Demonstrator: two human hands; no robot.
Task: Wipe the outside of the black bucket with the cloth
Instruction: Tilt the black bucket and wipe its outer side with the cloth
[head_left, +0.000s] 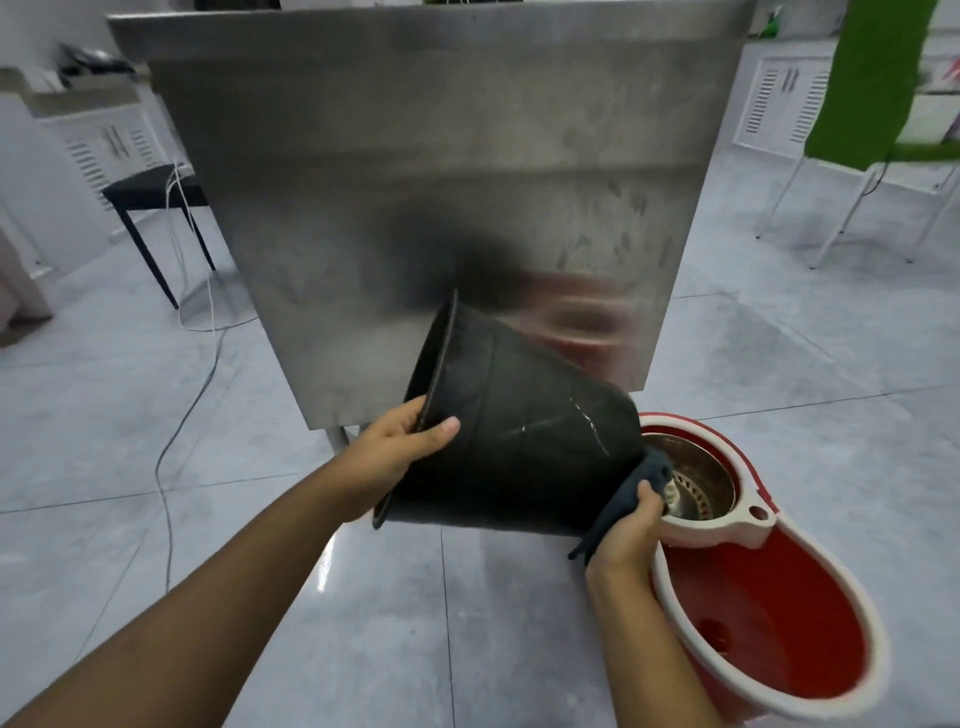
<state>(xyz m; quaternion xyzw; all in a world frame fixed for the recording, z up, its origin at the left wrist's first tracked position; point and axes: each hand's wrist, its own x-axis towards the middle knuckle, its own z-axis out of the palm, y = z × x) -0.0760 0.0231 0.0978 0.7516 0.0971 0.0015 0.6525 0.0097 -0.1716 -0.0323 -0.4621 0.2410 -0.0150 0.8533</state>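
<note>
red mop bucket (769, 623), steel panel (415, 182), black stool (156, 192)

2 bare forearms, no sleeves, no watch or rings; left hand (387, 457) and right hand (626, 535) ungloved.

Tipped bucket (519, 441) before the steel table (415, 182), mop bucket (769, 623) at right.

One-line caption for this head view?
Left hand tips black bucket by its rim; right hand presses cloth to its base.
</note>
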